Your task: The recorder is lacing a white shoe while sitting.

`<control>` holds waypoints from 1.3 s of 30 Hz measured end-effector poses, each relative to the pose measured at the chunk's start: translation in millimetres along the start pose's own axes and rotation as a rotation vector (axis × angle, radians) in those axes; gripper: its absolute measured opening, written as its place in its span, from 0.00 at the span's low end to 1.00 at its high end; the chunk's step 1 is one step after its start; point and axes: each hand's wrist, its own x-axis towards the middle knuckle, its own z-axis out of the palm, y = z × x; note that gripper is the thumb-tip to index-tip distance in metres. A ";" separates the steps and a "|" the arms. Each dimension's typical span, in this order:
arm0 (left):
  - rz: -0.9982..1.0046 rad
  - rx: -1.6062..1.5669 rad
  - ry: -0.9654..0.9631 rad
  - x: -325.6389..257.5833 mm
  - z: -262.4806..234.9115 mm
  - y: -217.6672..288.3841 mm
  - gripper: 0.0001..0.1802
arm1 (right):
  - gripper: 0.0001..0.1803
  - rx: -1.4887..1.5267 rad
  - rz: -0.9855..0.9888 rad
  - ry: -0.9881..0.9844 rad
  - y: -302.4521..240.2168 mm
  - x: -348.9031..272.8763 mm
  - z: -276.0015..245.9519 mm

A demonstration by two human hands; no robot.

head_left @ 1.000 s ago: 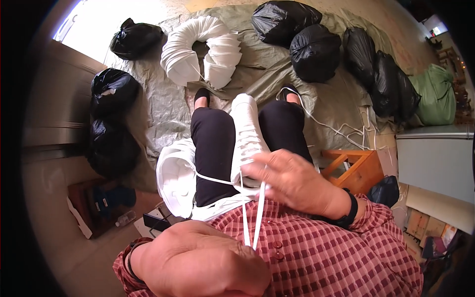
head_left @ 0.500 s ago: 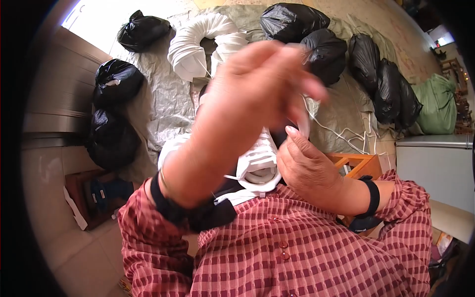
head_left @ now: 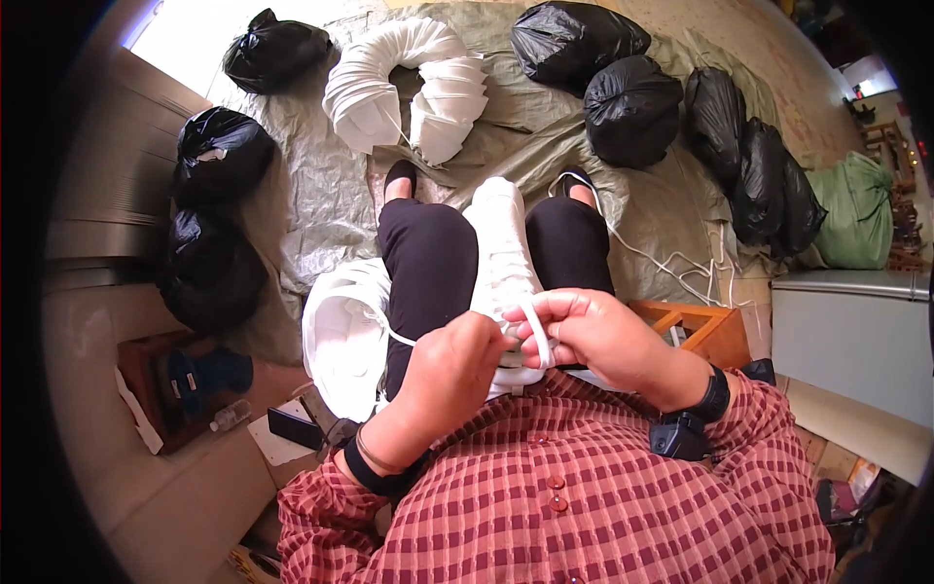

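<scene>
A long row of white, ribbed pieces (head_left: 501, 234), nested one into another, lies between my thighs and reaches up to my waist. Over its near end my right hand (head_left: 603, 336) has its thumb and fingers closed on a flat white lace (head_left: 535, 333), which hangs in a loop across the fingertips. My left hand (head_left: 449, 365) is in a pinch just beside it, fingertips almost meeting the right ones; white lace seems to be between them, partly hidden. A thin white cord runs toward my left wrist from another white nested bundle (head_left: 342, 341) by my left leg.
A curved white bundle (head_left: 404, 73) lies on the grey-green sheet (head_left: 321, 195) ahead. Black plastic bags (head_left: 632, 109) stand along both sides, with a green sack (head_left: 856, 209) far right. To my right are a wooden frame (head_left: 705, 331), loose white cord (head_left: 671, 268) and a grey cabinet (head_left: 851, 331).
My left hand has dropped from high in front of the view to beside the right hand. The right hand has shifted slightly, and the row between my thighs now shows.
</scene>
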 end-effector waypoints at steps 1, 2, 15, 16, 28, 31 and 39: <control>0.117 0.063 -0.019 1.7 0.2 4.8 0.08 | 0.16 -0.113 -0.044 0.027 3.4 -0.5 3.8; 0.152 0.105 -0.056 4.1 1.2 8.1 0.10 | 0.15 -0.603 -0.418 0.089 12.4 3.0 2.8; 0.508 0.051 -0.017 25.6 13.8 45.4 0.12 | 0.10 -1.293 -0.993 0.328 14.5 8.1 -1.5; 0.505 0.036 -0.001 28.0 8.3 46.2 0.12 | 0.10 -1.292 -0.991 0.331 14.9 8.0 -3.4; 0.246 -0.132 -0.349 13.3 -4.3 35.6 0.10 | 0.07 -1.722 -0.920 -0.097 -44.5 -82.6 17.8; 0.345 -0.004 -0.452 9.6 -5.9 37.0 0.10 | 0.07 -1.356 -0.633 -0.232 -40.4 -72.6 0.5; 0.549 0.319 -0.624 3.3 4.0 30.0 0.12 | 0.10 -1.480 -0.884 0.116 -23.1 1.2 -10.5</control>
